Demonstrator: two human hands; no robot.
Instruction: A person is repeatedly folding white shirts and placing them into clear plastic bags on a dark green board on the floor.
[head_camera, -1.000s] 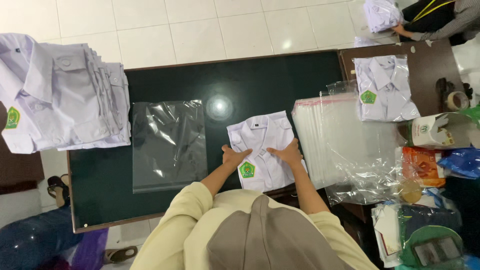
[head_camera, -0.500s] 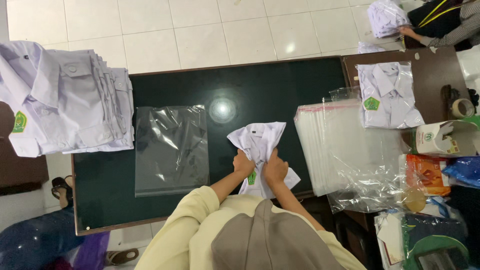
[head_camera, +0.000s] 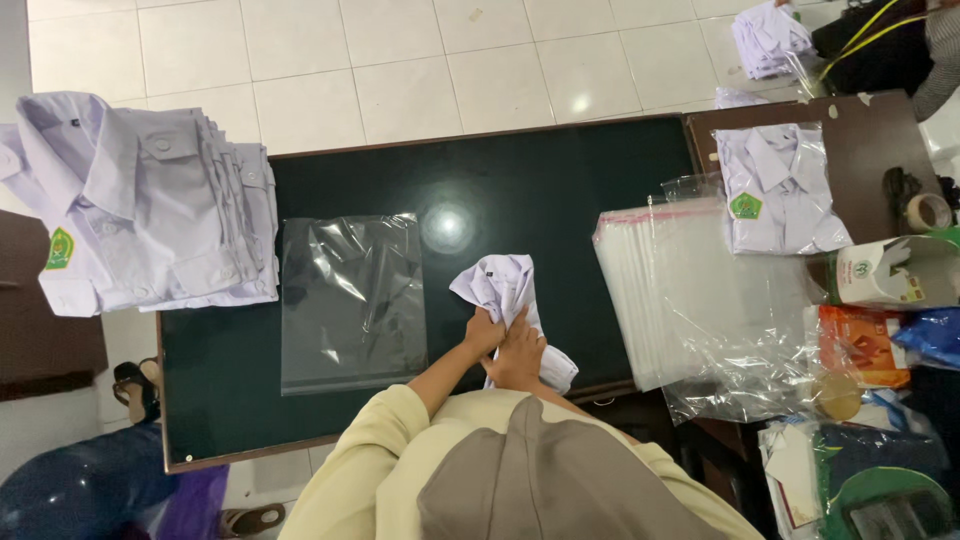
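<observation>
We see our left hand (head_camera: 484, 333) and right hand (head_camera: 518, 352), fingers clenched on a folded white shirt (head_camera: 508, 292) on the dark bench (head_camera: 560, 190), empty clear bag (head_camera: 352, 300) left of them, bag stack (head_camera: 690, 290) right, shirt's lower half hidden.

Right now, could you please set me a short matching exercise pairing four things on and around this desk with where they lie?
Things:
1. folded white shirt
2. single clear bag
3. stack of shirts
4. pile of clear bags

Places:
A. overhanging the desk's left end
B. at the desk's right end
C. under both hands
D. flat on the dark desk, left of the hands

Pairs: 1-C, 2-D, 3-A, 4-B
</observation>
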